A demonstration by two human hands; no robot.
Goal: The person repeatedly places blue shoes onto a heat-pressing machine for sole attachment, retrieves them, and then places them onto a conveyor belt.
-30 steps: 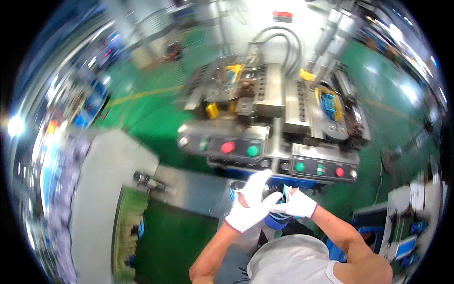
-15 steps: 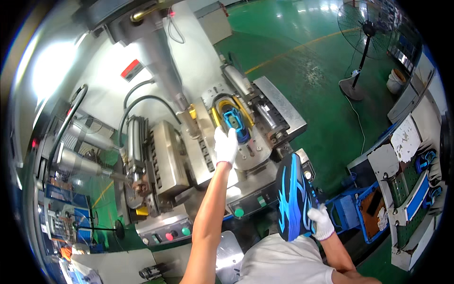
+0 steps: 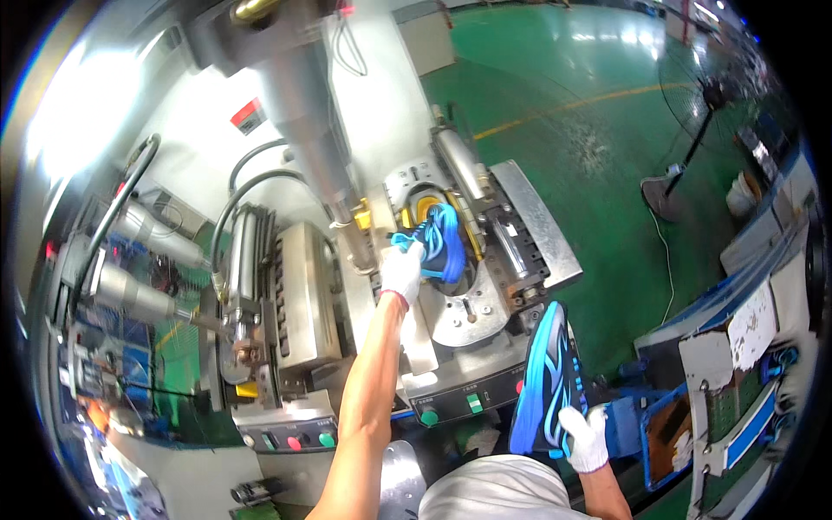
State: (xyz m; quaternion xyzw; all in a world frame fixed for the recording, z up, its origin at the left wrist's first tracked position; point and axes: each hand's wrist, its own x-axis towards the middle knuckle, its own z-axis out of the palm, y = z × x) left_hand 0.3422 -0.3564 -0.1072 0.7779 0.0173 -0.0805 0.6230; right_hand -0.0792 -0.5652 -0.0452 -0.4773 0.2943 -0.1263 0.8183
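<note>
Green floor point(image 3: 537, 165) surrounds the pale press point(image 3: 373, 113); your gloved left hand point(image 3: 403, 272) grips one blue shoe point(image 3: 446, 251), tilted over the metal fixture point(image 3: 468, 322) just right of that grip; your right hand point(image 3: 585, 438) pinches the near end of a second shoe point(image 3: 539, 381); both are probably light, soft above and firmer at the sole, best held by collar or heel; a steel post point(image 3: 354, 243) crowds the left grip; room seems widest rightward.

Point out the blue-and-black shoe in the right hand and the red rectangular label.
Blue-and-black shoe point(image 3: 539, 394), head view: its side.
Red rectangular label point(image 3: 247, 114), head view: its red face.
</note>
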